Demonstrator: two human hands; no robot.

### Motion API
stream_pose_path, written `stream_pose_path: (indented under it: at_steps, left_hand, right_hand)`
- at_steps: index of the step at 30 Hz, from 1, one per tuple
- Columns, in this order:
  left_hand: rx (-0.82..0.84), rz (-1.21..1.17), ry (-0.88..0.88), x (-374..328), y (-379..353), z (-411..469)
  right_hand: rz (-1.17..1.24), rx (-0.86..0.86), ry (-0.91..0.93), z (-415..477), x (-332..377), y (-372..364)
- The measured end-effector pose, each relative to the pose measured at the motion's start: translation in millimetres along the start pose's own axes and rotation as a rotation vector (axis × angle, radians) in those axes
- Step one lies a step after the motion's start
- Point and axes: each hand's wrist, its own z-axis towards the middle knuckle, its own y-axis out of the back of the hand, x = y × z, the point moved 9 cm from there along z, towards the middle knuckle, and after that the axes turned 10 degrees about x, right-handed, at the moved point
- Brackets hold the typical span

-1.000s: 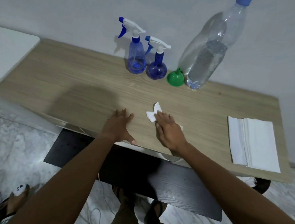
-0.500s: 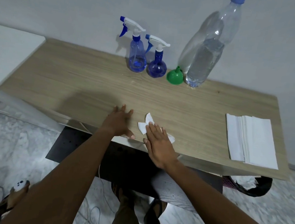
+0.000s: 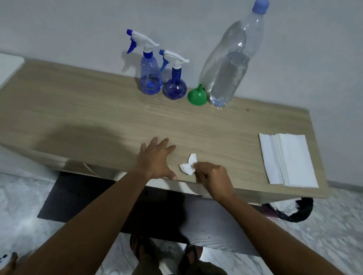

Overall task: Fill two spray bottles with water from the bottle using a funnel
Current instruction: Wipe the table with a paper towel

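Left hand [image 3: 154, 161]: flat on the desk [image 3: 73, 112], palm down, fingers spread and straight, thumb at the front edge. Holds nothing.

Right hand [image 3: 214, 180]: just right of the left one, over the front edge, fingers curled. Fingertips pinch the right side of a crumpled tissue [image 3: 188, 165] that lies on the desk between the two hands.

Task items are all in one row along the back edge, against the wall [image 3: 77, 18], well apart from both hands:
- taller spray bottle [image 3: 149, 73], leftmost, upright, white trigger head on
- shorter spray bottle [image 3: 175, 83], round body, just beside it on the right, head on
- green funnel [image 3: 197, 96], wide mouth down, spout up, between the shorter spray bottle and the water bottle, close to both
- water bottle [image 3: 231, 73], rightmost, upright, blue cap on, partly filled

Fill level in the two spray bottles: can't tell, the blue tint hides it.

The row sits roughly straight back from the hands, the water bottle slightly to the right.

Stack of paper napkins [image 3: 287, 160] lies at the right end of the desk, near the front right corner, apart from the right hand. Bin [image 3: 294, 211] with a dark liner shows on the floor under that corner.
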Motion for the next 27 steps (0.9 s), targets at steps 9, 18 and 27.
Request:
stream_pose_path:
  at_steps: [9, 18, 27]
  left_hand:
    - [0.035, -0.006, -0.036, -26, -7, 17]
    - [-0.011, -0.089, -0.068, -27, -5, 13]
    - [-0.173, -0.171, -0.008, 48, -4, -27]
  right_hand:
    - [0.160, -0.294, -0.531, 27, -88, 63]
    - [-0.043, 0.091, -0.278, 22, -31, -21]
    - [-0.026, 0.281, -0.126, 43, 25, -62]
